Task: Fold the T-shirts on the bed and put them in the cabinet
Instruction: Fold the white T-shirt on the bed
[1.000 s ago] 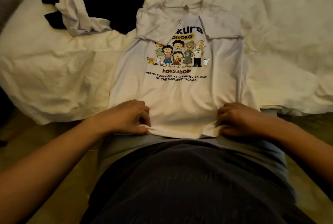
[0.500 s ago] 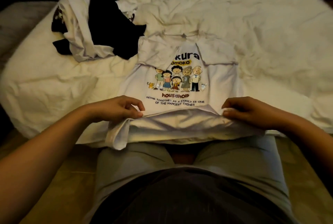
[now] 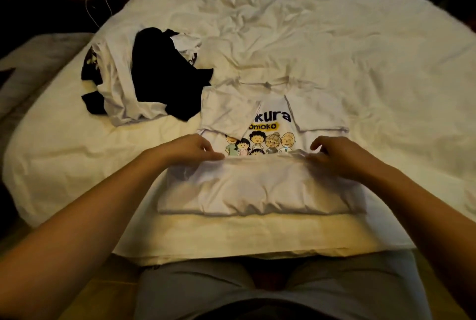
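A white T-shirt with a cartoon family print lies on the bed in front of me, its sleeves folded inward. Its lower half is doubled up over the print and covers the bottom of the picture. My left hand pinches the left corner of the turned-up hem. My right hand pinches the right corner, fingers curled over the cloth. The cabinet is out of view.
A heap of unfolded black and white T-shirts lies to the left of the shirt. A white cable trails off the bed's far left side. The bed's near edge runs just in front of my legs.
Both hands have carried the shirt's bottom hem away from me, up over the print. The caption under the picture is now covered.
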The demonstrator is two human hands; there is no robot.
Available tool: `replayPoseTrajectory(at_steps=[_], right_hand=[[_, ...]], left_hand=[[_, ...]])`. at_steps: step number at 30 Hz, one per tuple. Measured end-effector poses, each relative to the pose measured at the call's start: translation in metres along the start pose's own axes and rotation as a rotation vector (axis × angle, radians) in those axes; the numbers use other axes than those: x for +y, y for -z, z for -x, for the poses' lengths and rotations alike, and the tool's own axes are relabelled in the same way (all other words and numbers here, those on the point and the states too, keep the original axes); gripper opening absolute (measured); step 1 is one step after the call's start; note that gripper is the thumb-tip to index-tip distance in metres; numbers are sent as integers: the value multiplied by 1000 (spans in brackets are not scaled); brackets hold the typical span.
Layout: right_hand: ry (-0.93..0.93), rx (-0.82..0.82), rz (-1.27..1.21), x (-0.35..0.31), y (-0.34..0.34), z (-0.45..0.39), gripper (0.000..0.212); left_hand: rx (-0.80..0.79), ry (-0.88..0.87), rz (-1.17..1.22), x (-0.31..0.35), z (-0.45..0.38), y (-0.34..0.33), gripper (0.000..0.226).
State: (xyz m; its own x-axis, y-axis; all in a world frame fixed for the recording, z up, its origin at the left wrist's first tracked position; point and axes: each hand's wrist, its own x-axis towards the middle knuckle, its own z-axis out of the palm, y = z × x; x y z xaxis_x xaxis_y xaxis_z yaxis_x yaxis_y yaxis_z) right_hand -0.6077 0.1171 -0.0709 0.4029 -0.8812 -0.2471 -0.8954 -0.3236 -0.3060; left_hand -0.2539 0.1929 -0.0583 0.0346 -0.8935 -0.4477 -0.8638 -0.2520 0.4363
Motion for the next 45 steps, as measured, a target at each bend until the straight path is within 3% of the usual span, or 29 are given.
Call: replayPoseTrajectory(at_steps=[2, 6, 13, 17, 21, 25, 30, 39, 45], right_hand=[[22, -43, 140, -7, -7, -3, 49], [76, 49, 312, -13, -23, -12, 53], [120, 90, 271, -30, -38, -32, 19], [193, 245, 157, -21, -39, -32, 16], [133, 351, 107, -14, -30, -38, 12], [35, 436, 30, -13, -21, -56, 17], [38, 485, -66, -10, -11, -94, 14], [87, 537, 167, 12, 9, -188, 5], [151, 569, 299, 23, 16, -248, 24]], left_hand=[[-75, 18, -194, 2, 1, -5, 43], [62, -5, -406, 4, -3, -17, 34], [296, -20, -303, 12, -14, -52, 22], [422, -63, -183, 0, -12, -58, 25], [546, -135, -176, -2, -23, -50, 25], [574, -212, -126, 5, -47, -27, 24], [605, -280, -123, 6, -99, -2, 23], [745, -255, -209, 10, -200, 30, 29], [801, -261, -283, 8, -254, 37, 24]])
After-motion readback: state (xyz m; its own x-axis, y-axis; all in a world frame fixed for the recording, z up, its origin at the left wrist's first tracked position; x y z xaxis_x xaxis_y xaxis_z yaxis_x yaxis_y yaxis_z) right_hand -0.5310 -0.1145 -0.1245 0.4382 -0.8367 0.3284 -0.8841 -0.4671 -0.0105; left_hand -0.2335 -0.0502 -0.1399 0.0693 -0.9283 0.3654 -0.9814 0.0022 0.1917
